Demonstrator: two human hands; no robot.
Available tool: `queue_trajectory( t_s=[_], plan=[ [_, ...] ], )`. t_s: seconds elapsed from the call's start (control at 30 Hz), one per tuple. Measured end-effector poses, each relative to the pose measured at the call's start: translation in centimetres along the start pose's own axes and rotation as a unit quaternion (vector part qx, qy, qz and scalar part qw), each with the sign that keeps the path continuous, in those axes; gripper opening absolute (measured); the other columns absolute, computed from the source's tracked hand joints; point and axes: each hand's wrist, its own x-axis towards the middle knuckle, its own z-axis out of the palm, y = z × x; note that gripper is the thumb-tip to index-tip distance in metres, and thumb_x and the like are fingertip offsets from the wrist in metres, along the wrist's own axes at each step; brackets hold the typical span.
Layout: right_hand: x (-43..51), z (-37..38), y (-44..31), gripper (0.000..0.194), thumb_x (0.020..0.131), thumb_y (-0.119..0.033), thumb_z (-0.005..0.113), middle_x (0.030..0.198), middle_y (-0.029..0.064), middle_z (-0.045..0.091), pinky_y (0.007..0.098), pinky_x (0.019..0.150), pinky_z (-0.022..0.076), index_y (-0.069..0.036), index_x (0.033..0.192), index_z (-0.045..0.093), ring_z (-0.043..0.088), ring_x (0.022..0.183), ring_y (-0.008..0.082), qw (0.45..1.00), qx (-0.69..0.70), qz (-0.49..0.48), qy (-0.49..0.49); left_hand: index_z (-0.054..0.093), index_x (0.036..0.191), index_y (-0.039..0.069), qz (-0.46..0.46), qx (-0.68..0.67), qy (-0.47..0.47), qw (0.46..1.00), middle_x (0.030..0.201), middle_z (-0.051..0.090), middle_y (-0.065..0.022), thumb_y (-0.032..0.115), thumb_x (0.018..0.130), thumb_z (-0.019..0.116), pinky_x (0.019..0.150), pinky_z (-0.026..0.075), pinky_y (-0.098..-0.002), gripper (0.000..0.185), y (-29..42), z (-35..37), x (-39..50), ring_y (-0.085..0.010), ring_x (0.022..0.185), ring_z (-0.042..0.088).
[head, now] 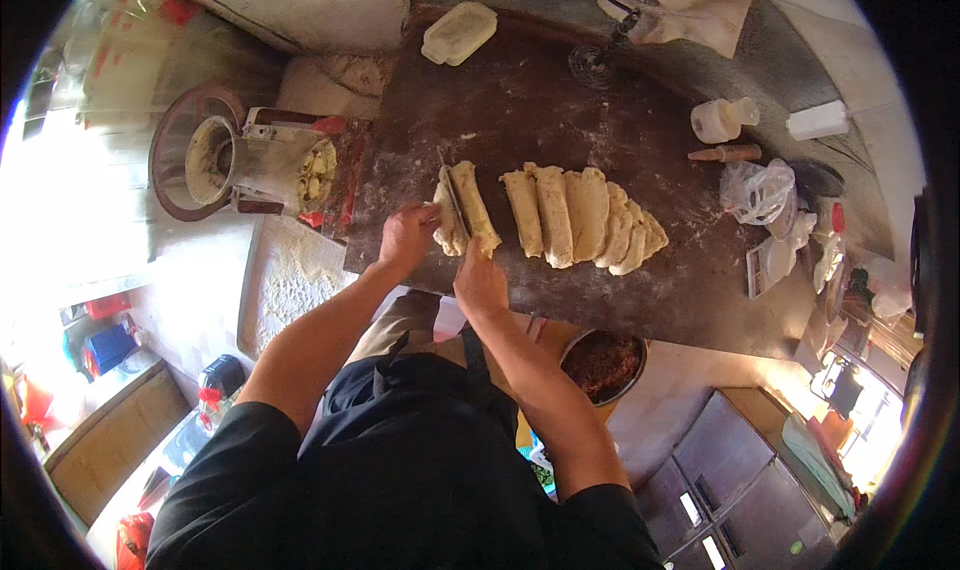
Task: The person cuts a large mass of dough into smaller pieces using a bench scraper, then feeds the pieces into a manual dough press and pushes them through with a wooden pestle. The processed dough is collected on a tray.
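Observation:
My right hand (pixel 481 279) is closed on the handle end of a knife (pixel 454 199), whose long narrow blade points away from me. The blade lies between a piece of dough (pixel 448 221) on the left and a thick dough strip (pixel 476 206) on the right. With its fingers at the left piece's edge, my left hand (pixel 409 232) touches the dough; its exact grip is unclear. Farther right on the dark floured worktop (pixel 525 105), several dough strips (pixel 556 214) lie side by side, some touching or overlapping.
A machine with a round metal mouth (pixel 211 161) stands left of the worktop. At the back are a plastic container (pixel 460 33) and a wire utensil (pixel 591 66). A bottle (pixel 716 120), a rolling pin (pixel 726 153) and plastic bags (pixel 759 193) lie right. Below the front edge sits a filled bowl (pixel 604 366).

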Motion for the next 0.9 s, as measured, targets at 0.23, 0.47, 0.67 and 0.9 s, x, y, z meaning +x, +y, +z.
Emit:
queue_trajectory(
  t_s=[0.23,0.47,0.67,0.9],
  plan=[
    [-1.8,0.6,-1.0,0.049,0.091,-0.008,0.047,0.079,0.0265,0.067,0.0493,0.069,0.0567,0.006,0.136,0.036,0.069,0.076,0.0409,1.0,-0.017,-0.014,-0.015,0.073,0.104,0.01,-0.004,-0.014,0.023,1.0,0.099,0.066,-0.0147,0.016,0.083,0.07,0.076,0.053,-0.0413,0.022,-1.0,-0.6,-2.5,-0.0342,0.09,0.066],
    [-1.4,-0.9,0.9,0.044,0.093,-0.012,0.047,0.085,0.0257,0.067,0.0503,0.067,0.0555,0.004,0.134,0.041,0.069,0.076,0.0407,0.996,-0.053,-0.065,0.009,0.074,0.103,0.01,-0.031,-0.043,0.033,0.998,0.091,0.065,-0.0145,0.02,0.088,0.066,0.072,0.052,-0.0416,0.02,-1.7,-1.6,-3.6,-0.0341,0.083,0.065],
    [1.4,0.3,1.0,0.048,0.093,-0.011,0.05,0.086,0.026,0.067,0.0505,0.065,0.0544,0.009,0.135,0.039,0.068,0.077,0.041,0.993,-0.098,-0.069,0.017,0.074,0.103,0.008,-0.042,-0.036,0.039,0.998,0.094,0.067,-0.0136,0.014,0.087,0.067,0.072,0.053,-0.038,0.018,-2.2,-3.1,-4.5,-0.032,0.083,0.067],
    [2.7,1.8,1.4,0.047,0.092,-0.005,0.047,0.092,0.0259,0.067,0.0485,0.07,0.0554,0.009,0.136,0.038,0.068,0.084,0.0408,0.986,-0.154,-0.064,-0.005,0.074,0.101,0.009,-0.058,-0.074,0.057,0.994,0.089,0.066,-0.014,0.013,0.087,0.066,0.072,0.053,-0.0404,0.017,-4.6,-4.6,-6.9,-0.034,0.081,0.066]
  ],
)
